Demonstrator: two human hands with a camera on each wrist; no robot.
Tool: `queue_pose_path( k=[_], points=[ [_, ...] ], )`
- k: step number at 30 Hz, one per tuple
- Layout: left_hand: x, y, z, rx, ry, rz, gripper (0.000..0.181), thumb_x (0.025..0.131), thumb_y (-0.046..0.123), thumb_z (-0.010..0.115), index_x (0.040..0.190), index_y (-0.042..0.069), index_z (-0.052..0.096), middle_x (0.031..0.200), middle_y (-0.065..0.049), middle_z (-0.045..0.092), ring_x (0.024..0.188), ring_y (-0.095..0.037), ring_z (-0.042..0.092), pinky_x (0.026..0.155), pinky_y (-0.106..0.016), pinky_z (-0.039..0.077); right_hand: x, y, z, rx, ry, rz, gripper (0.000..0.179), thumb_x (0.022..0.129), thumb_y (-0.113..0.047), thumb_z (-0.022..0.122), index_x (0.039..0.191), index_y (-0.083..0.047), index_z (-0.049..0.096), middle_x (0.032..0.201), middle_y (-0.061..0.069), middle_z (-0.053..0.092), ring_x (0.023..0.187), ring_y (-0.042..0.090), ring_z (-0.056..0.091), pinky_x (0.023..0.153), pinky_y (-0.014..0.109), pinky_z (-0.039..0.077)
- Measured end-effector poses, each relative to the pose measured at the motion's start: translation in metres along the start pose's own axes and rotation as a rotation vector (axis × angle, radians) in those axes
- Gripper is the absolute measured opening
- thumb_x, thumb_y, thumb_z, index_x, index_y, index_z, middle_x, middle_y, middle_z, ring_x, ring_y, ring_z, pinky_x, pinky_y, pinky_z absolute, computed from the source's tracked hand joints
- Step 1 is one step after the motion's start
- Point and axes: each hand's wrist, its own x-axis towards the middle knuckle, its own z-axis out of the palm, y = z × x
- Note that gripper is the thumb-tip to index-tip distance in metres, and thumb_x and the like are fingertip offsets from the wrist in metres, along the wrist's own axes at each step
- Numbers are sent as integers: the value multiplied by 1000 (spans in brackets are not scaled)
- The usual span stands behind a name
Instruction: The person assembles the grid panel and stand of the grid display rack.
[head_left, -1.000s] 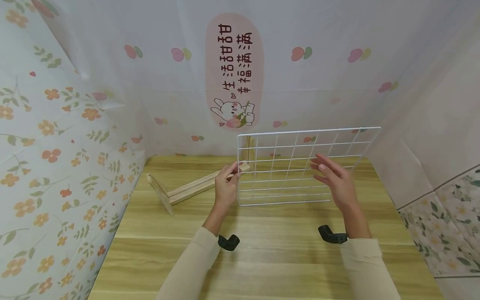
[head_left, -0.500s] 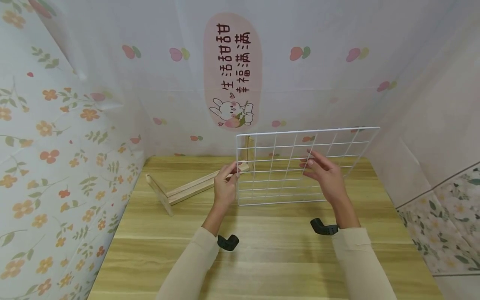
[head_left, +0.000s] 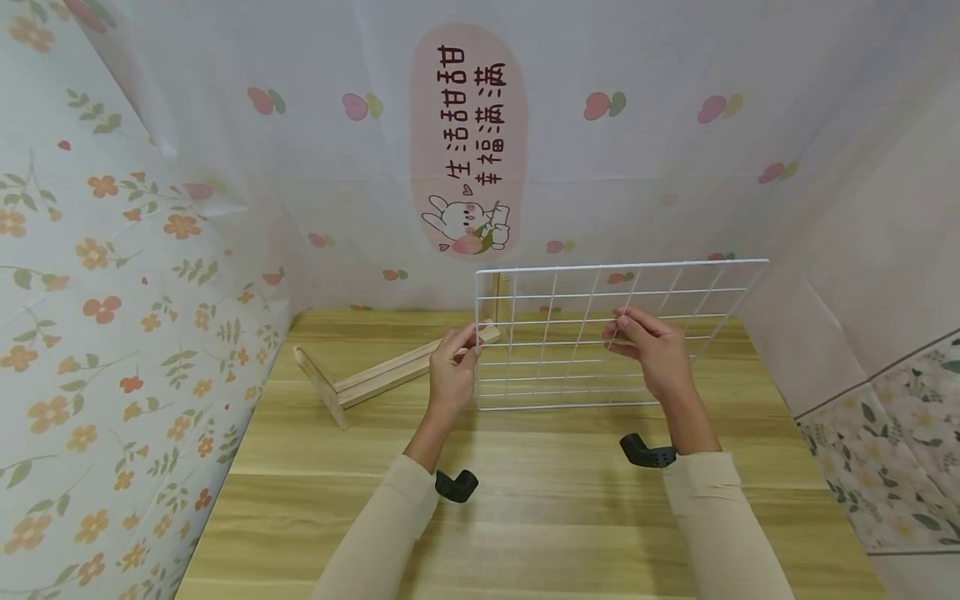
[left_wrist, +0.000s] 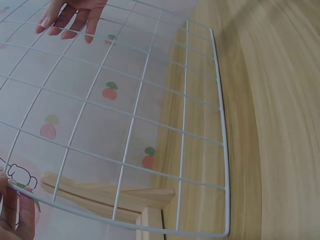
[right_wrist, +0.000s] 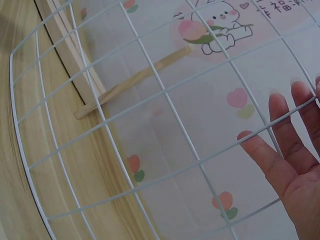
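A white wire grid panel [head_left: 570, 407] stands upright on the table, leaning a little. My left hand [head_left: 453, 379] grips its left side wire, fingertips curled round the edge. Nearer the panel's middle, my right hand [head_left: 663, 358] has thumb and index finger drawn together on a wire. The right wrist view shows fingers [right_wrist: 295, 145] of that hand overlapping the grid wires, with the thumb mostly out of frame. Behind and left of the panel lies a wooden stand [head_left: 382, 385], a long double bar with an upright at each end; its far upright shows through the grid.
The wood-grain table [head_left: 555, 533] reaches back to a printed cloth wall [head_left: 330, 167]. A flowered cloth [head_left: 127, 350] borders the left side, and pale panels [head_left: 832, 292] border the right. Each wrist carries a black angled mount [head_left: 647, 452].
My right hand has moved left across the panel, and its thumb and index finger have come together on a wire. The panel's upper right corner dips slightly. My left hand keeps its grip.
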Motion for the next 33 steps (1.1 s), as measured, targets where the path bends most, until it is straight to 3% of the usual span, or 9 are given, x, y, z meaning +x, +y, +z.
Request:
queue_pose_path(
  k=[7, 14, 16, 21, 27, 33],
  points=[
    [-2, 2, -4, 34, 2, 40, 33, 85, -17, 57, 118, -12, 63, 97, -31, 61, 91, -43, 63, 72, -20, 52, 0, 0, 1, 24, -8, 14, 18, 93, -11, 64, 107, -3, 72, 88, 5, 74, 81, 18, 73, 73, 34, 59],
    [-5, 4, -13, 27, 21, 21, 38, 83, -16, 59, 120, -9, 63, 100, -35, 60, 92, -47, 61, 76, -49, 54, 0, -1, 1, 22, 10, 17, 19, 93, -11, 64, 107, -1, 71, 89, 11, 74, 81, 22, 73, 74, 39, 58],
    [-6, 3, -17, 28, 28, 11, 37, 84, -15, 59, 120, -7, 63, 101, -34, 60, 93, -48, 60, 76, -51, 53, 0, -2, 1, 15, 22, 18, 19, 92, -12, 65, 106, -1, 72, 89, 12, 74, 82, 23, 73, 75, 39, 58],
    [-9, -3, -28, 61, 54, -13, 34, 87, -10, 59, 120, -4, 64, 101, -29, 62, 95, -42, 61, 77, -48, 52, -1, -2, 1, 27, 23, 14, 18, 92, -11, 65, 106, 0, 72, 88, 11, 74, 82, 23, 73, 74, 40, 58],
    [-12, -1, -48, 139, 85, 15, 32, 89, -6, 61, 121, -5, 63, 102, -23, 64, 97, -39, 62, 80, -52, 53, -2, -1, -1, 28, 21, -6, 18, 93, -9, 64, 106, 0, 72, 90, 13, 74, 82, 23, 74, 74, 41, 58],
    [-11, -12, -72, 214, 175, 29, 34, 90, -4, 62, 124, 0, 63, 105, -20, 64, 99, -34, 62, 79, -49, 54, -3, -1, -3, 23, 33, -16, 18, 93, -8, 64, 106, 0, 72, 88, 10, 75, 80, 21, 74, 72, 39, 58]
  ],
)
